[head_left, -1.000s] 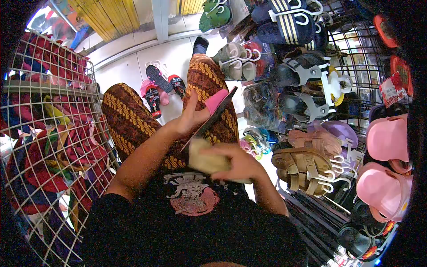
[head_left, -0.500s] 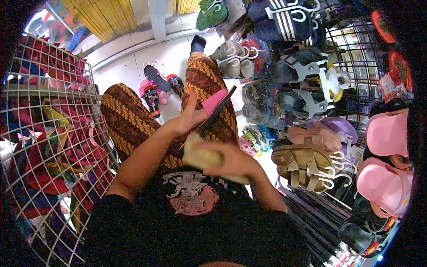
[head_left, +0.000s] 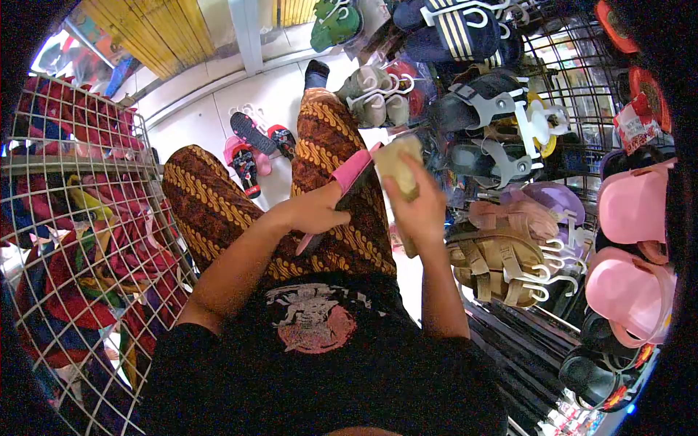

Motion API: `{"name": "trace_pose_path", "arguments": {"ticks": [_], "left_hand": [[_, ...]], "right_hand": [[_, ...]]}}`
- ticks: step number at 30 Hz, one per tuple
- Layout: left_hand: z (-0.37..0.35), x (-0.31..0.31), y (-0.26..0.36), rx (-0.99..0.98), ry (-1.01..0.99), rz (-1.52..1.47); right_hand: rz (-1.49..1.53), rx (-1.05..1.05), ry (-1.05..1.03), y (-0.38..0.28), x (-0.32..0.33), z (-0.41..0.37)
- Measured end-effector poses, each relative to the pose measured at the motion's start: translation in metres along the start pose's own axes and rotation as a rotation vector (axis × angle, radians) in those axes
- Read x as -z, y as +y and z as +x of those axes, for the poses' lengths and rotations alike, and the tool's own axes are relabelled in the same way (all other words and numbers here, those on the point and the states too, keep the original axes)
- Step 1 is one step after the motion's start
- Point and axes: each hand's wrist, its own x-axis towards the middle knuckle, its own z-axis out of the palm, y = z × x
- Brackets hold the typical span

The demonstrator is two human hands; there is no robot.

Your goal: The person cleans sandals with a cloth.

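Observation:
My left hand [head_left: 314,212] grips a pink sandal with a dark sole [head_left: 350,175], held edge-on over my patterned trousers [head_left: 218,203]. My right hand [head_left: 419,207] is raised beside the sandal's far end and holds a pale yellow cloth [head_left: 396,161] bunched in its fingers. The cloth touches or nearly touches the sandal's tip. I am seated, in a black printed shirt [head_left: 316,341].
A wire rack [head_left: 560,94] on the right hangs many sandals and slippers: tan strapped ones [head_left: 494,261], pink ones [head_left: 629,283], dark striped ones [head_left: 458,36]. A wire basket of coloured cloth [head_left: 80,218] stands on the left. Loose sandals [head_left: 251,145] lie on the white floor.
My right hand has lifted the cloth from near my lap up along the sandal to its far end. My left hand has kept the sandal, lowering slightly.

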Motion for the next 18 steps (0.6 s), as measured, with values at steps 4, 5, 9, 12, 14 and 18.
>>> {"name": "trace_pose_path", "arguments": {"ticks": [4,5,9,12,14,18], "left_hand": [[-0.006,-0.003,0.013,0.095,0.067,-0.014],[-0.005,-0.005,0.005,0.075,0.063,-0.011],[-0.002,0.001,-0.004,0.187,0.002,0.045],[-0.004,0.003,-0.004,0.056,0.099,0.081],[-0.007,0.006,0.001,0.164,0.033,0.092],[-0.01,0.001,0.004,0.029,0.099,0.082]], "right_hand": [[-0.11,0.132,-0.021,-0.001,-0.005,-0.011],[-0.144,0.121,-0.045,-0.003,-0.007,-0.013],[-0.163,0.128,-0.048,0.0,-0.018,-0.005],[-0.173,0.052,-0.043,-0.004,-0.022,0.005],[-0.063,0.051,0.001,0.0,-0.022,0.015],[0.005,-0.124,-0.035,0.009,-0.023,0.032]]}}
